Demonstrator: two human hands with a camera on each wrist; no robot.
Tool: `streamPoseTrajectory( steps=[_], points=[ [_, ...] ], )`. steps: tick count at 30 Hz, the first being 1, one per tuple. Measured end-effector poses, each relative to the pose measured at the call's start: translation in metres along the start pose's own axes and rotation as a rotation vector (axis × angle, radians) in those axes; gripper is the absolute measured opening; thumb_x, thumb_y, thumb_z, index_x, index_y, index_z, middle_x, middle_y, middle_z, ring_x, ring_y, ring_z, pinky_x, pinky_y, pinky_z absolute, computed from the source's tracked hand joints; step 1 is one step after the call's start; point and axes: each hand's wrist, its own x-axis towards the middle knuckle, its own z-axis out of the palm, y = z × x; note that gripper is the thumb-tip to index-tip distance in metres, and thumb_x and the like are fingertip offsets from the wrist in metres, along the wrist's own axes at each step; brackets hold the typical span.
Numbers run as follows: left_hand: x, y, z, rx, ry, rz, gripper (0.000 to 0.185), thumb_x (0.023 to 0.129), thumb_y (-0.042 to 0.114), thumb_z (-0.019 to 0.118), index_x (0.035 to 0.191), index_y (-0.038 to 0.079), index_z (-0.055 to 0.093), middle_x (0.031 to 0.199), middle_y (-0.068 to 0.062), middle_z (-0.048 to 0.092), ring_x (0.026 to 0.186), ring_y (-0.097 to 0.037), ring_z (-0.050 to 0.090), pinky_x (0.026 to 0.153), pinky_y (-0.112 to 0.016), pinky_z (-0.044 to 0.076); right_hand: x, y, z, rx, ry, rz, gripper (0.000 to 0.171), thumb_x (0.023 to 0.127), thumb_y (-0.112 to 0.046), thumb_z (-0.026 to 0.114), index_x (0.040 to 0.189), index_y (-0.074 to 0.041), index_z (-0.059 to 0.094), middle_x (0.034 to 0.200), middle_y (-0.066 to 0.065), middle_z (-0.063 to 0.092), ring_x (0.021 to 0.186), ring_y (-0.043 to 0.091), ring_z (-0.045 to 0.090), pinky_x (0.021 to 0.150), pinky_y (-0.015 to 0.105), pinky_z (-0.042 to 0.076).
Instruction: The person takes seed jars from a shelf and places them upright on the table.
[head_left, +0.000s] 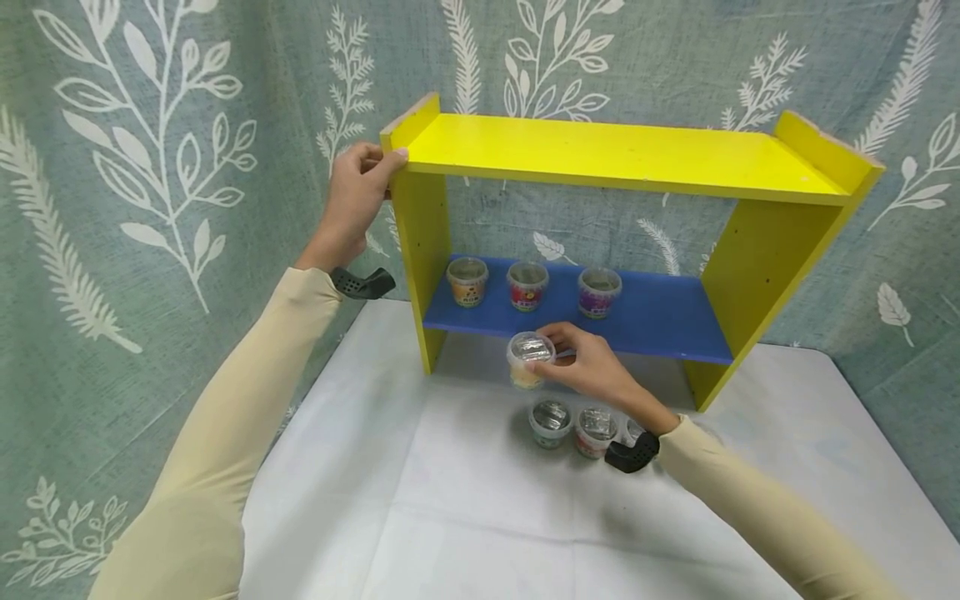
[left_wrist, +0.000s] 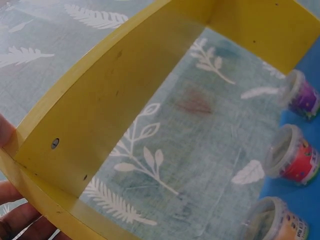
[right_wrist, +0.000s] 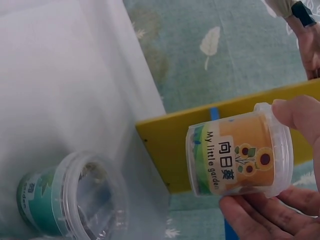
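My left hand [head_left: 354, 200] grips the upper left corner of a yellow shelf unit [head_left: 600, 154], thumb on the front edge and the other fingers behind the side panel. My right hand [head_left: 588, 364] holds a clear plastic cup [right_wrist: 232, 157] by its rim, between thumb and fingers. An orange label with sunflowers and "My little garden" wraps that cup, and silvery packing shows inside it. In the head view the cup hangs in front of the blue shelf board [head_left: 663, 321]. Below it stand a green-labelled cup [right_wrist: 42, 200] and a red-labelled cup [head_left: 595, 433].
Along the blue board stand an orange-labelled cup [head_left: 467, 285], a red-labelled cup [head_left: 527, 287] and a purple-labelled cup [head_left: 598, 293]. Another cup [head_left: 633, 430] on the white-covered table [head_left: 450, 508] is partly hidden by my right wrist. Behind hangs a green leaf-patterned curtain [head_left: 285, 100].
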Motion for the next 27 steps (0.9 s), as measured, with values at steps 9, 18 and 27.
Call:
streamPoseTrajectory(
  steps=[9, 18, 27],
  points=[
    [0.001, 0.0, 0.0, -0.003, 0.006, -0.002, 0.035, 0.1, 0.041, 0.066, 0.118, 0.011, 0.06, 0.117, -0.004, 0.059, 0.102, -0.02, 0.059, 0.093, -0.034, 0.05, 0.002, 0.002, 0.013, 0.017, -0.024, -0.001, 0.055, 0.088, -0.041, 0.082, 0.132, -0.016, 0.063, 0.118, 0.001, 0.067, 0.109, 0.02, 0.066, 0.09, 0.034, 0.057],
    [0.0, 0.0, 0.001, -0.004, -0.005, -0.002, 0.036, 0.1, 0.041, 0.066, 0.12, 0.011, 0.061, 0.117, -0.004, 0.059, 0.103, -0.02, 0.06, 0.094, -0.035, 0.049, 0.002, 0.006, 0.028, 0.022, -0.06, -0.023, 0.054, 0.088, -0.038, 0.083, 0.131, -0.013, 0.064, 0.116, 0.002, 0.069, 0.106, 0.019, 0.068, 0.089, 0.033, 0.058],
    [-0.001, 0.0, 0.0, -0.011, 0.009, 0.003, 0.035, 0.101, 0.04, 0.065, 0.118, 0.01, 0.061, 0.116, -0.004, 0.059, 0.103, -0.02, 0.06, 0.093, -0.034, 0.05, 0.003, 0.011, 0.037, -0.066, -0.075, -0.033, 0.057, 0.087, -0.044, 0.082, 0.133, -0.016, 0.063, 0.119, -0.001, 0.068, 0.109, 0.018, 0.066, 0.095, 0.042, 0.054]
  ],
)
